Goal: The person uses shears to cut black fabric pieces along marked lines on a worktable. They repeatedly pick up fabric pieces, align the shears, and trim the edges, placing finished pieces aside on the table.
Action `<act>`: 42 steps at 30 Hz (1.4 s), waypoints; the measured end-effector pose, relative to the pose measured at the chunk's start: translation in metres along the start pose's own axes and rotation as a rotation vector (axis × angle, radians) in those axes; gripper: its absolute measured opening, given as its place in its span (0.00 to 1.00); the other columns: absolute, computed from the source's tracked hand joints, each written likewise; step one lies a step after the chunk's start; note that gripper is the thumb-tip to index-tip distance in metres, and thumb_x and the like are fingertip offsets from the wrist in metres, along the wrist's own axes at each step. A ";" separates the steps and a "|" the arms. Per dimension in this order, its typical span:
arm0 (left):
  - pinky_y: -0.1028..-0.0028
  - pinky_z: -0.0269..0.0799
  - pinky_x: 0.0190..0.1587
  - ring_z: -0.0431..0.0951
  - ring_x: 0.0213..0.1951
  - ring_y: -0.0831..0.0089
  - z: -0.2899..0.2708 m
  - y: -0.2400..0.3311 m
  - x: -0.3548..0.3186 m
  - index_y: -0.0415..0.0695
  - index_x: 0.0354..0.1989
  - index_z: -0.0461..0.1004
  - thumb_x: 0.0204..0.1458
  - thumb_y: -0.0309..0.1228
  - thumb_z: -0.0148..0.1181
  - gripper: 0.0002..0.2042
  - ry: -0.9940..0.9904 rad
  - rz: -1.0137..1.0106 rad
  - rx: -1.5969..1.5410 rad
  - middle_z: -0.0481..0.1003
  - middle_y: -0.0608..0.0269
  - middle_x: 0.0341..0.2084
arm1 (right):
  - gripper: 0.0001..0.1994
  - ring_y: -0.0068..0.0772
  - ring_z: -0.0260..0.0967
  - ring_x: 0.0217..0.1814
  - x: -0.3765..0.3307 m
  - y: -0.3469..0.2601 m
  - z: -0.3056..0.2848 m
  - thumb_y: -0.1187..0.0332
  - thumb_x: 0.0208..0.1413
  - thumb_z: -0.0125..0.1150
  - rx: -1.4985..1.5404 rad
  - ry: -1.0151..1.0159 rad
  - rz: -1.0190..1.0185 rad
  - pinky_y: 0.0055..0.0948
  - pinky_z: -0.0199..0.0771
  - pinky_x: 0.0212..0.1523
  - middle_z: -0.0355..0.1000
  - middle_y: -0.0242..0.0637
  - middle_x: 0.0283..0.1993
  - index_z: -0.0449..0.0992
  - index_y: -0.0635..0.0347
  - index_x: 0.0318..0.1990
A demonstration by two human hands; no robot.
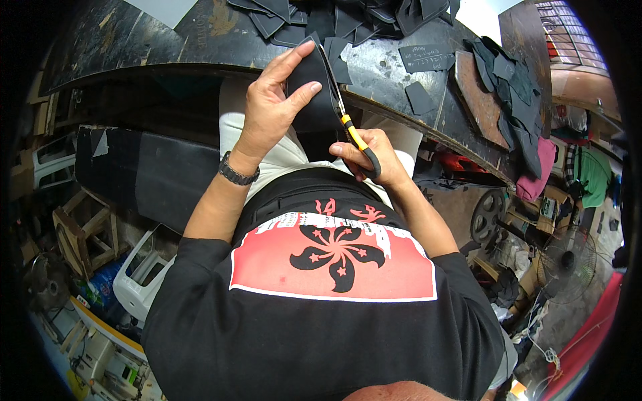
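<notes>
Both of your hands work just off the near edge of the bench [200, 40], over your lap. In the head view, your left hand [271, 107] is closed around a black sheet piece [314, 100], fingers spread across its upper face and the thumb pressed over its middle, holding it tilted up against the bench's near edge. Your right hand [371, 157] is wrapped tight around the yellow-and-black handle of a utility knife [358, 140], whose blade runs up along the right edge of that piece. A pile of black offcuts [348, 20] lies at the far edge of the bench, and more dark scraps [508, 87] sit at its right end. A wristwatch [237, 172] circles your left wrist.
</notes>
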State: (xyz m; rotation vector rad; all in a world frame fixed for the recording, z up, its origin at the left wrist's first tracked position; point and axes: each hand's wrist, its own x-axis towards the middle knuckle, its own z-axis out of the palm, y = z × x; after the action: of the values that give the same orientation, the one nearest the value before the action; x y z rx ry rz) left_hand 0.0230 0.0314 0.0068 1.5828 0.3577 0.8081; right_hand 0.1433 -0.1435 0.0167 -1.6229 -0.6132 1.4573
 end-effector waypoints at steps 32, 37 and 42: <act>0.77 0.65 0.59 0.68 0.57 0.73 0.014 0.012 -0.012 0.39 0.62 0.67 0.50 0.18 0.63 0.27 -0.112 -0.097 -0.035 0.67 0.57 0.58 | 0.17 0.18 0.59 0.12 0.004 0.006 -0.010 0.58 0.55 0.67 0.046 0.005 -0.058 0.20 0.55 0.14 0.64 0.28 0.14 0.70 0.59 0.25; 0.77 0.65 0.58 0.68 0.57 0.73 0.013 0.007 -0.013 0.38 0.62 0.67 0.50 0.17 0.63 0.27 -0.116 -0.112 -0.052 0.67 0.57 0.58 | 0.17 0.16 0.57 0.10 0.000 0.010 -0.010 0.60 0.54 0.68 0.032 0.035 -0.019 0.20 0.52 0.13 0.62 0.26 0.13 0.70 0.59 0.23; 0.76 0.62 0.61 0.67 0.59 0.72 0.014 0.006 -0.012 0.37 0.62 0.67 0.49 0.18 0.64 0.28 -0.130 -0.146 -0.043 0.67 0.56 0.58 | 0.17 0.16 0.57 0.11 -0.002 0.016 -0.012 0.60 0.53 0.70 -0.001 0.095 0.029 0.20 0.52 0.12 0.62 0.26 0.13 0.69 0.59 0.21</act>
State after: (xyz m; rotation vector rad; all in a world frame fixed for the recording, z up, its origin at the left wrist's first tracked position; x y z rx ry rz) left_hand 0.0226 0.0120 0.0091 1.5409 0.3549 0.5947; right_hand 0.1516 -0.1567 0.0037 -1.6978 -0.5388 1.3922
